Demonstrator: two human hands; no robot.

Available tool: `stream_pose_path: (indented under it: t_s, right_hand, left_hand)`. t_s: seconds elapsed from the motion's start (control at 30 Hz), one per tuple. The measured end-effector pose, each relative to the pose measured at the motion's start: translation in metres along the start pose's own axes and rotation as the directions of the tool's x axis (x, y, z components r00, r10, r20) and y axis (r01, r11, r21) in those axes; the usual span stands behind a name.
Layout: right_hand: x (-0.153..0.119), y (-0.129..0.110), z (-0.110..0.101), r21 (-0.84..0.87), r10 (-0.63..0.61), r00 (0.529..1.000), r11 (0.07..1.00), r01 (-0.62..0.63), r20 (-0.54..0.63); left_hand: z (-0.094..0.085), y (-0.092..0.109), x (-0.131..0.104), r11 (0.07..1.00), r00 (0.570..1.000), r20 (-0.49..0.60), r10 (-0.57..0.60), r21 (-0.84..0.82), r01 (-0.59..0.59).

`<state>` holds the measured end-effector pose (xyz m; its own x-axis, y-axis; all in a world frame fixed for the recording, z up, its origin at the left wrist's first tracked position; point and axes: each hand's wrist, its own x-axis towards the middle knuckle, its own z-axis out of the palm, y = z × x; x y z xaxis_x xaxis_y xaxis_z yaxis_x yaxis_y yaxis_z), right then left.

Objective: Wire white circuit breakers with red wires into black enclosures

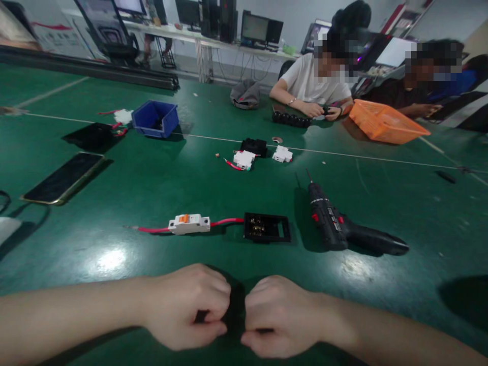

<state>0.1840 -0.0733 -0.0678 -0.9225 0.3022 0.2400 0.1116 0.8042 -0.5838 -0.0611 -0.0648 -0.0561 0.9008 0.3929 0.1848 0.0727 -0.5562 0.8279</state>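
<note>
Near the front edge of the view, my left hand point(190, 307) is curled into a loose fist with nothing visible in it. Facing it across a narrow gap, my right hand point(282, 317) is likewise curled, with nothing visible in it. Beyond both hands lies a white circuit breaker point(189, 224) with an orange lever. A red wire point(229, 221) joins its right end to a black rectangular housing point(267, 227) holding brass-coloured parts. Another red wire point(152, 230) extends from the breaker's left end. To the right rests a black power drill point(331, 221), its bit pointing away from me.
A phone point(64, 178), a black case point(89, 136) and a blue bin point(155, 119) lie left on the green table point(171, 178). White breakers point(244, 159) sit mid-table. An orange basket point(385, 122) is at back right, near a seated person point(312, 81) handling small parts.
</note>
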Motion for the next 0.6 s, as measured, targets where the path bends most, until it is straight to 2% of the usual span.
stream_pose_path:
  t_s: [0.23,0.5,0.6]
  right_hand:
    - [-0.0015,0.0011,0.0014,-0.005,-0.018,1.000,1.000,0.018,0.001]
    - [-0.0004,0.0007,-0.0005,-0.027,-0.014,0.998,1.000,0.015,0.055]
    - [-0.0004,0.0008,0.0004,-0.022,-0.019,0.999,1.000,0.020,0.040]
  left_hand:
    - [-0.0018,-0.0003,0.0016,1.000,1.000,0.023,0.005,-0.019,-0.005]
    - [-0.0023,-0.0023,0.0013,0.965,0.991,0.054,0.123,-0.241,-0.106]
    - [-0.0023,0.0011,0.0005,0.981,0.995,0.060,0.079,-0.182,-0.067]
